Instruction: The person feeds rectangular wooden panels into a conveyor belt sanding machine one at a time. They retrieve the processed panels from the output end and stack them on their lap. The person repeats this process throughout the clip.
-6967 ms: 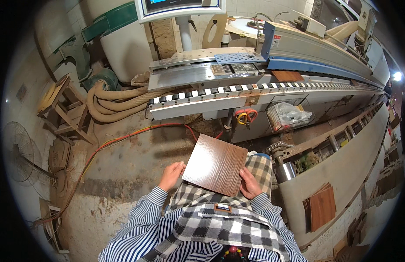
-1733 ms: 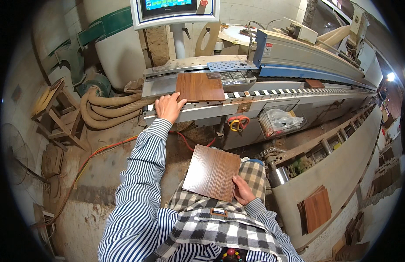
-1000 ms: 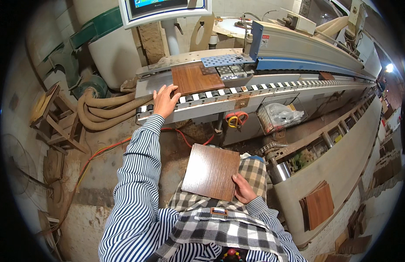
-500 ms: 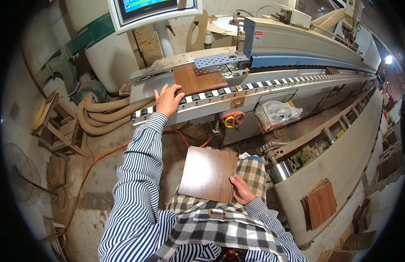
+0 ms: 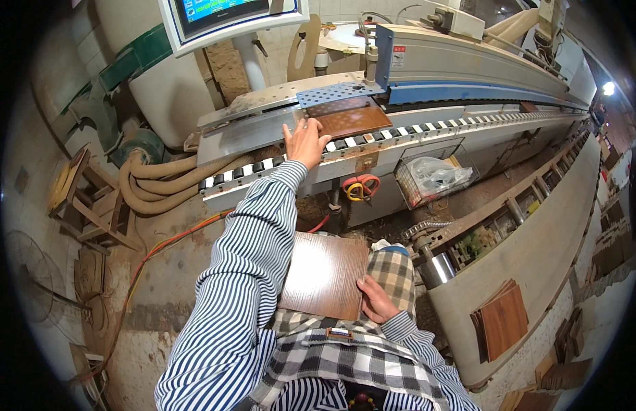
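Observation:
My left hand [image 5: 306, 142] reaches out over the machine's infeed, fingers spread, resting at the near-left end of a brown wood-grain panel [image 5: 352, 123]. That panel lies flat beside the roller track [image 5: 400, 131], its far part under a perforated blue guard [image 5: 336, 93]. Down at my lap, my right hand [image 5: 378, 299] grips the right edge of a second wood-grain panel [image 5: 325, 276], thumb on top and fingers partly hidden. This panel lies over my checked apron [image 5: 345, 356], and light glares off its upper face.
A wire basket [image 5: 438, 175] with a clear plastic bag hangs on the machine's front, near orange-handled scissors [image 5: 360, 187]. Stacked panels [image 5: 501, 320] lie on the belt conveyor [image 5: 462, 335] to the right. A screen [image 5: 225, 10], ribbed hoses [image 5: 157, 185] and a wooden stool [image 5: 92, 198] stand left.
My left hand has moved right along the track, and the panel at it has slid right, farther along the machine. My right hand still holds its panel at my lap.

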The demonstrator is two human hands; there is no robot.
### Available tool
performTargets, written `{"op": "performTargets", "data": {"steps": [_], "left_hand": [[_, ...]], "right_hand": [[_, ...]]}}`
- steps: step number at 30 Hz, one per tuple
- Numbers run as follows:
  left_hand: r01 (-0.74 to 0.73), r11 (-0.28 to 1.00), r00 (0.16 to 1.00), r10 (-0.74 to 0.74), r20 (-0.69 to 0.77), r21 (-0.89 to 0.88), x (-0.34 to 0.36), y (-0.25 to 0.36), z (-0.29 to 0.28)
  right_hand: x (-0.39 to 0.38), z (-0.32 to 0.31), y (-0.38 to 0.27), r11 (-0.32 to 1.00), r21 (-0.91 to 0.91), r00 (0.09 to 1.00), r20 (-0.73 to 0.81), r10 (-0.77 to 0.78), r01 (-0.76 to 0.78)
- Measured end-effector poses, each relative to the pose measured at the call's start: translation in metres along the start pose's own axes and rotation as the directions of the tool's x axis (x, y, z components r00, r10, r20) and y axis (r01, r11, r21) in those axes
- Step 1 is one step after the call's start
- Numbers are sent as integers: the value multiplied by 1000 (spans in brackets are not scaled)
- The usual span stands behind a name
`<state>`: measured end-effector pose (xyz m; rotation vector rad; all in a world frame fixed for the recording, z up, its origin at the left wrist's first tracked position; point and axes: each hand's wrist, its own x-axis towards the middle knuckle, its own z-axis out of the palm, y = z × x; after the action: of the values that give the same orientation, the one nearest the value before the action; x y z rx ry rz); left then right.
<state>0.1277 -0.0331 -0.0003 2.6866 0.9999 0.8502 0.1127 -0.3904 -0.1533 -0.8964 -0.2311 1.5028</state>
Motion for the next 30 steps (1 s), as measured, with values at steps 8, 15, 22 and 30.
{"op": "performTargets", "data": {"steps": [8, 15, 22, 30], "left_hand": [[-39, 975, 999, 39, -1, -220, 15, 28, 32], [-308, 821, 951, 245, -191, -480, -92, 23, -14], [389, 676, 921, -297, 251, -626, -278, -69, -51], [587, 680, 796, -386, 467, -439, -350, -46, -72]], "right_hand": [[1, -4, 1, 1000, 9, 1000, -12, -2, 2], [6, -17, 10, 981, 186, 997, 48, -68, 58], [3, -8, 9, 996, 53, 997, -19, -71, 72], [3, 14, 4, 982, -187, 982, -188, -21, -15]]}}
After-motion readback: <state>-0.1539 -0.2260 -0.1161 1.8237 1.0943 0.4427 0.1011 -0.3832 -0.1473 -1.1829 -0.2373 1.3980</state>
